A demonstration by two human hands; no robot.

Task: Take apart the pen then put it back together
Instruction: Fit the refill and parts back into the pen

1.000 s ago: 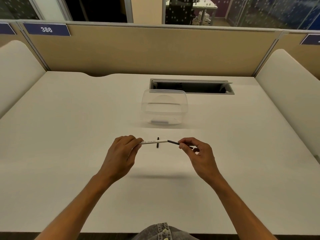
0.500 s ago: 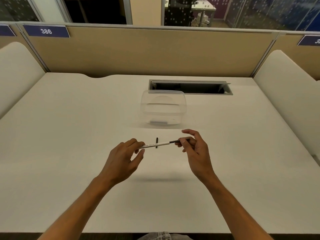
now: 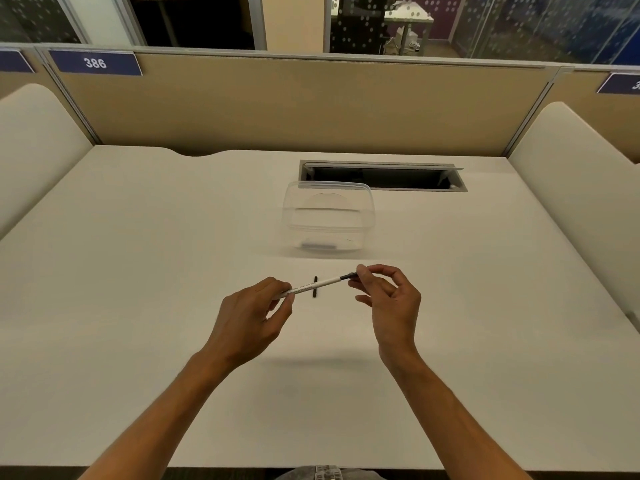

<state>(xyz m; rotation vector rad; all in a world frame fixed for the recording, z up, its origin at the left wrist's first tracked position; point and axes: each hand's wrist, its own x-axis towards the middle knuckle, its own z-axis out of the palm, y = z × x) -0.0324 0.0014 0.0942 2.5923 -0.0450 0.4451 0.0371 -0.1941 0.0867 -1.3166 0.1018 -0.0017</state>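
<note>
Pen (image 3: 317,285) first: we hold it in the air above the desk (image 3: 138,271), between our two hands and just in front of the clear container (image 3: 329,216), its white barrel sloping up toward the right. The left hand (image 3: 249,317) pinches the barrel's lower end between thumb and fingertips. The right hand (image 3: 388,299) pinches the dark tip section at the upper end between thumb and forefinger, with its other fingers curled loosely below.

A short dark piece (image 3: 315,287), probably the cap, lies on the desk behind the barrel and crosses it in our view; we cannot tell from here exactly what it is, nor whether the tip section is coming out or going back in.

To do this step well, we keep the left pinch firm and still, so the barrel serves as the fixed part, and we let the right fingertips do all the turning or sliding. We keep the tip section in line with the barrel, since a bent angle would bind it or strain the thin refill. We work low over the desk, so anything that slips loose lands near the dark piece and not off the edge. We grip the tip lightly enough to feel when it seats or frees.
</note>
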